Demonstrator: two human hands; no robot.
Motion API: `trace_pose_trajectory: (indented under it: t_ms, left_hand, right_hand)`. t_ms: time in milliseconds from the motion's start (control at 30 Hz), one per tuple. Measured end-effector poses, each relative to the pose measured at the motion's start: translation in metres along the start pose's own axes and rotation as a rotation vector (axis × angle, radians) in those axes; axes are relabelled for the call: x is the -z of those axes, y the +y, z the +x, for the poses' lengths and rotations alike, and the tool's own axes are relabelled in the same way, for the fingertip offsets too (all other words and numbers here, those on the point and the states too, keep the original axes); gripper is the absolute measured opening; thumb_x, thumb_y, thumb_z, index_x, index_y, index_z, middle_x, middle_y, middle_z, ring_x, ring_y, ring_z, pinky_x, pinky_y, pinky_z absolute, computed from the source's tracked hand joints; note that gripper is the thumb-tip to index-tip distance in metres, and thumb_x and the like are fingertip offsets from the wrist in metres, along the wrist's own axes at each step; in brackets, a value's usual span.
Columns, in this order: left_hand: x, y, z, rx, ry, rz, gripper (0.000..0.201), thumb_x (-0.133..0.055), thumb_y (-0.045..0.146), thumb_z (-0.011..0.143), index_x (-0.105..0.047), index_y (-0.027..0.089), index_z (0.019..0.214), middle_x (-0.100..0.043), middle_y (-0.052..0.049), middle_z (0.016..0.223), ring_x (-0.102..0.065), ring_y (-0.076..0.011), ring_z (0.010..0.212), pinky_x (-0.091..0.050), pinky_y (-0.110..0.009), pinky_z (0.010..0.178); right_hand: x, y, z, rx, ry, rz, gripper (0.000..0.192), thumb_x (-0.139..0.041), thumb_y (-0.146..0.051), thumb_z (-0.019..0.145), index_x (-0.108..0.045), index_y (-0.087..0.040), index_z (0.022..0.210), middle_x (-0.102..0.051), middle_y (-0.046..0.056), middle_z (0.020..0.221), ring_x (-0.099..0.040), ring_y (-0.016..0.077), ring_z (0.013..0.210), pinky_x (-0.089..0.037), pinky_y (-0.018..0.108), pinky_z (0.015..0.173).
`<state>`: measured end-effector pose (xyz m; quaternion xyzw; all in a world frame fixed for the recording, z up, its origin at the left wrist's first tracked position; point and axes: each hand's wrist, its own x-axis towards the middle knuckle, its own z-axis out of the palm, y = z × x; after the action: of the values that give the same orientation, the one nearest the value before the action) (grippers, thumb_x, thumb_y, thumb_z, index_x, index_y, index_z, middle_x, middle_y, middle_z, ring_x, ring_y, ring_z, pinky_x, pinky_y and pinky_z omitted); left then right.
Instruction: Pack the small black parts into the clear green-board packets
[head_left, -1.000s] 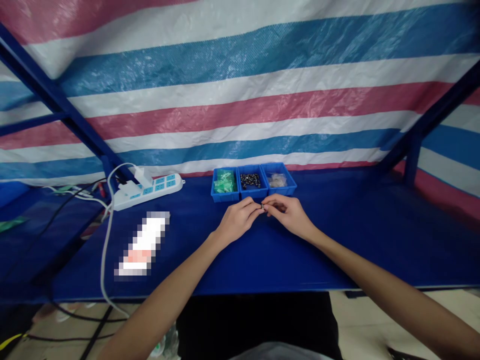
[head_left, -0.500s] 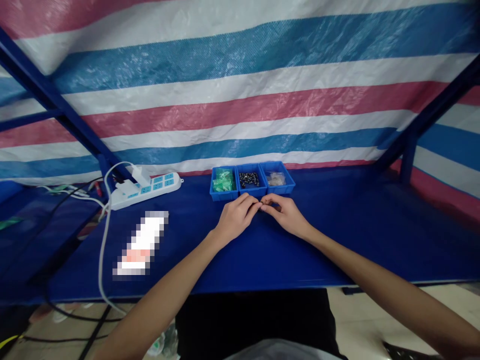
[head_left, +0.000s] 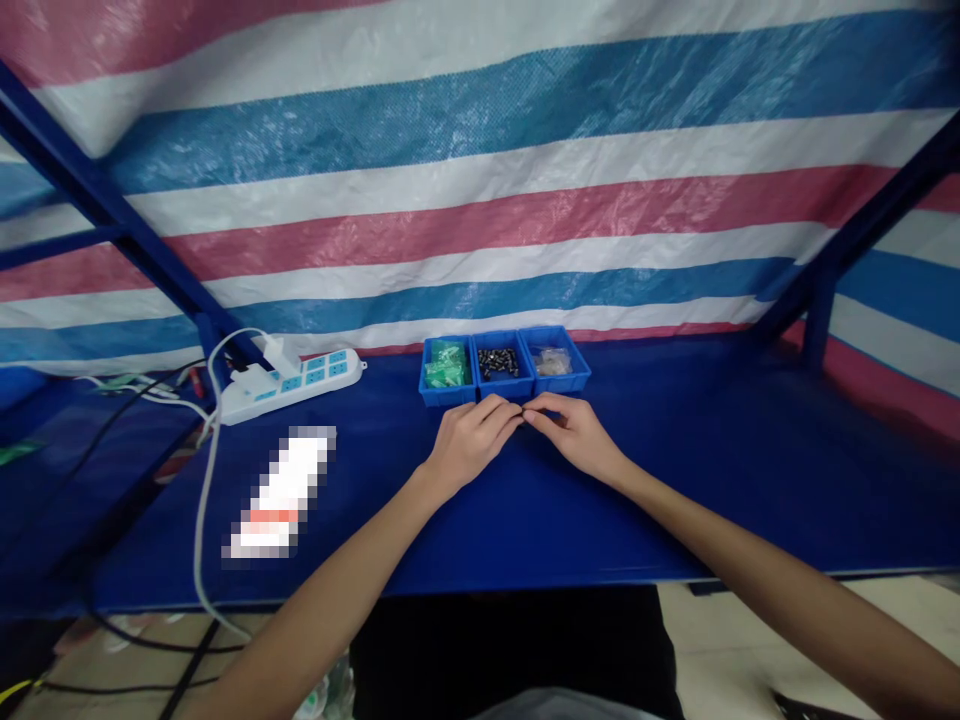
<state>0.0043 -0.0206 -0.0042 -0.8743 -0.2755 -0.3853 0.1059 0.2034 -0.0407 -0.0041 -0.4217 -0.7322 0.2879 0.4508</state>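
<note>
My left hand point(head_left: 472, 440) and my right hand point(head_left: 574, 430) meet fingertip to fingertip above the blue table, just in front of three small blue bins. Both hands are closed in a pinch. Between the fingertips is a tiny dark piece, mostly hidden and too small to name. The left bin point(head_left: 448, 398) holds green pieces or packets. In the middle bin point(head_left: 504, 385) lie many small black and silvery parts. Clear or whitish small items, perhaps bagged, fill part of the right bin point(head_left: 562, 383).
A white power strip point(head_left: 315, 382) with plugs and a white cable point(head_left: 204, 500) stands at the left. A blurred-out white object point(head_left: 285, 490) lies on the blue table point(head_left: 675, 450). Blue frame posts point(head_left: 817, 300) and a striped sheet point(head_left: 480, 210) bound the back.
The fingers of my left hand have drawn closer together at the tips. Both hands stay together in nearly the same place, and the view has shifted very slightly.
</note>
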Motion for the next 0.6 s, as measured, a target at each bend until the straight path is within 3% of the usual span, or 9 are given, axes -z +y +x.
trace_pose_trajectory:
  t_ms: [167,367,600]
  left_hand:
    - [-0.0018,0.0013,0.0006,0.05,-0.011,-0.05,0.019,-0.05,0.029,0.102,-0.066,0.018,0.105,-0.072,-0.003,0.097,-0.07,-0.0123,0.081,-0.055,-0.023,0.07]
    - [0.0007,-0.0001,0.0039,0.011,-0.064,0.094,0.025,-0.045,0.028,0.104,-0.066,0.016,0.097,-0.068,-0.004,0.088,-0.066,-0.0127,0.071,-0.052,-0.023,0.065]
    - [0.0028,0.0011,0.004,-0.012,-0.133,0.13,0.03,-0.038,0.026,0.105,-0.065,0.015,0.098,-0.065,-0.005,0.088,-0.065,-0.0132,0.07,-0.049,-0.023,0.06]
  right_hand:
    - [0.0017,-0.0028,0.0002,0.086,-0.029,-0.143,0.029,-0.05,-0.036,0.099,-0.072,-0.021,0.089,-0.069,0.005,0.083,-0.061,0.0188,0.076,-0.046,0.032,0.072]
    - [0.0023,-0.0022,-0.0002,0.17,-0.042,-0.171,0.027,-0.044,-0.031,0.102,-0.069,-0.021,0.098,-0.068,0.008,0.093,-0.062,0.0209,0.086,-0.048,0.034,0.079]
    - [0.0051,0.0041,-0.0027,0.277,-0.071,-0.432,0.027,-0.04,-0.027,0.102,-0.066,-0.02,0.104,-0.067,0.012,0.1,-0.061,0.0253,0.094,-0.051,0.041,0.085]
